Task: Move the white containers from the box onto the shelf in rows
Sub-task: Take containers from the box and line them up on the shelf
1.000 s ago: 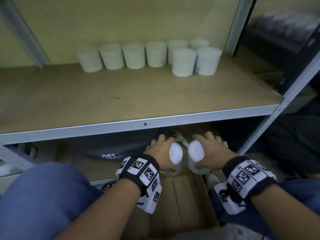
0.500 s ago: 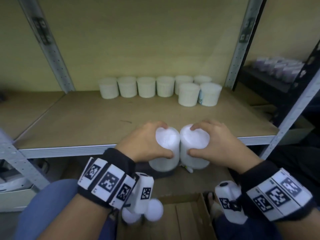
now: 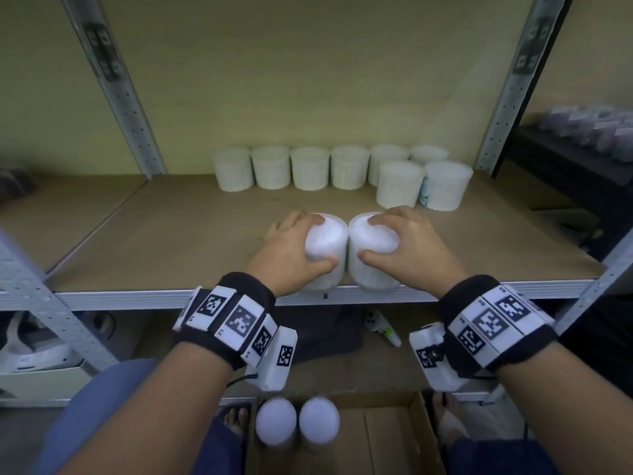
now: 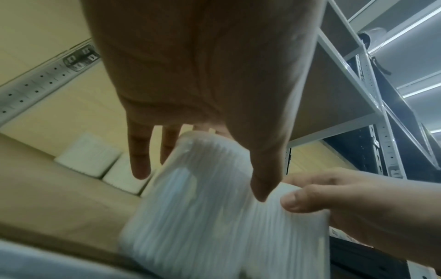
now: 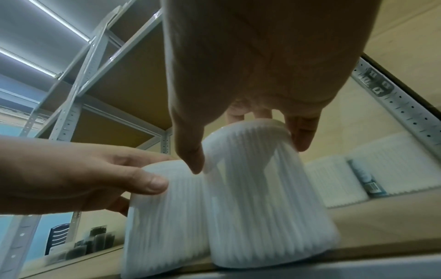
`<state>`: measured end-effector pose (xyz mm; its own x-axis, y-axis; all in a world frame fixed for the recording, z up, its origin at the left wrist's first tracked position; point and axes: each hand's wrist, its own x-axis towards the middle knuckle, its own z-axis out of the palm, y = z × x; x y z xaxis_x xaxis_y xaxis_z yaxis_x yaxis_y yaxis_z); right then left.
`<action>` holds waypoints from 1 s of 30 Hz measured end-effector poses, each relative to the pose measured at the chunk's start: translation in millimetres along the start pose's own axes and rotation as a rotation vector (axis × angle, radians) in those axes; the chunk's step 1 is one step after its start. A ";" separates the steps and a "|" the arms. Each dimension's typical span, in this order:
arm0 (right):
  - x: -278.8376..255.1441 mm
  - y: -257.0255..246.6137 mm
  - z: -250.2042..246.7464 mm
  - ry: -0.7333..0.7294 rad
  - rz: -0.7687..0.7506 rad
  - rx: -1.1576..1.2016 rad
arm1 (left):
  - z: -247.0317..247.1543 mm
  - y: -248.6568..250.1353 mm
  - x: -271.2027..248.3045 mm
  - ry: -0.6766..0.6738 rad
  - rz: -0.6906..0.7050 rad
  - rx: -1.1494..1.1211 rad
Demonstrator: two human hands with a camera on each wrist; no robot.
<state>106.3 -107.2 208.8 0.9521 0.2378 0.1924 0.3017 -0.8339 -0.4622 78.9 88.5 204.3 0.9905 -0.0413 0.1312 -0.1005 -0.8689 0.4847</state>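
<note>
My left hand point(image 3: 294, 246) grips a white ribbed container point(image 3: 325, 255) by its top, and my right hand point(image 3: 406, 246) grips a second white container point(image 3: 371, 255) the same way. The two containers touch side by side over the front edge of the brown shelf point(image 3: 191, 241). In the left wrist view my fingers point(image 4: 140, 158) curl over the held container point(image 4: 203, 207). The right wrist view shows the right container point(image 5: 262, 207) under my fingers point(image 5: 300, 132). Several white containers point(image 3: 308, 168) stand in a row at the back, with two more point(image 3: 423, 185) in front at the right. Two containers point(image 3: 296, 423) remain in the cardboard box point(image 3: 387, 437).
Grey perforated uprights point(image 3: 116, 84) frame the shelf bay. A dark neighbouring shelf point(image 3: 582, 149) with purple items stands to the right. A small white tube point(image 3: 383, 327) lies on the lower level. My blue-clad knees point(image 3: 92, 423) flank the box.
Both hands lifted a container each out of the box, up past the shelf's metal edge, and forward over the shelf board. The camera tilted upward.
</note>
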 end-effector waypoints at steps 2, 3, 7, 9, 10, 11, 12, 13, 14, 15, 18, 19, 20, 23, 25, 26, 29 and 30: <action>-1.8 1.6 -0.1 -0.015 -0.013 -0.037 | 2.2 -2.8 -1.7 0.005 0.005 -0.006; -3.7 1.2 -0.9 -0.024 -0.021 -0.064 | 3.1 -3.4 -3.7 0.015 0.006 0.012; -15.4 -4.1 -9.4 0.028 -0.038 -0.104 | 4.0 1.1 -16.4 0.167 0.074 0.083; -21.9 -7.1 -14.2 0.085 -0.054 -0.113 | 3.0 5.4 -23.1 0.241 0.115 0.098; -24.3 -8.4 -15.6 0.089 -0.068 -0.132 | 2.1 7.7 -26.0 0.261 0.127 0.095; -26.3 -9.4 -16.5 0.081 -0.083 -0.152 | 1.6 10.1 -28.4 0.272 0.136 0.090; -27.6 -10.1 -17.2 0.069 -0.097 -0.165 | 0.9 12.1 -30.1 0.276 0.141 0.088; -28.2 -10.6 -17.5 0.058 -0.110 -0.166 | 0.4 13.8 -31.4 0.272 0.141 0.090; -28.7 -10.8 -17.5 0.049 -0.123 -0.161 | 0.5 14.8 -32.3 0.260 0.137 0.092; -28.9 -10.9 -17.3 0.045 -0.134 -0.160 | 0.4 15.2 -32.3 0.248 0.133 0.093; -26.8 -9.2 -15.3 0.068 -0.151 -0.176 | 0.9 13.2 -29.3 0.246 0.143 0.094; -25.9 -9.0 -14.9 0.075 -0.149 -0.180 | 0.9 12.6 -27.9 0.249 0.146 0.095; -24.6 -8.9 -14.5 0.080 -0.144 -0.186 | 0.8 12.2 -26.2 0.251 0.145 0.094; -18.4 -9.4 -13.9 0.089 -0.129 -0.219 | -0.6 11.4 -19.2 0.252 0.139 0.090; -11.2 -10.4 -13.6 0.092 -0.122 -0.236 | -2.2 10.5 -11.2 0.252 0.128 0.088; -6.4 -11.1 -13.4 0.091 -0.117 -0.240 | -2.9 9.7 -6.3 0.251 0.119 0.085; 12.7 -11.9 -11.5 0.085 -0.102 -0.249 | -4.3 7.1 11.7 0.247 0.086 0.056; 20.3 -11.9 -10.6 0.079 -0.095 -0.249 | -4.5 5.9 18.4 0.247 0.079 0.048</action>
<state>121.5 -97.7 227.4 0.9102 0.2895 0.2961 0.3586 -0.9086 -0.2139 96.1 84.8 213.4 0.9261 0.0070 0.3771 -0.1660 -0.8903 0.4241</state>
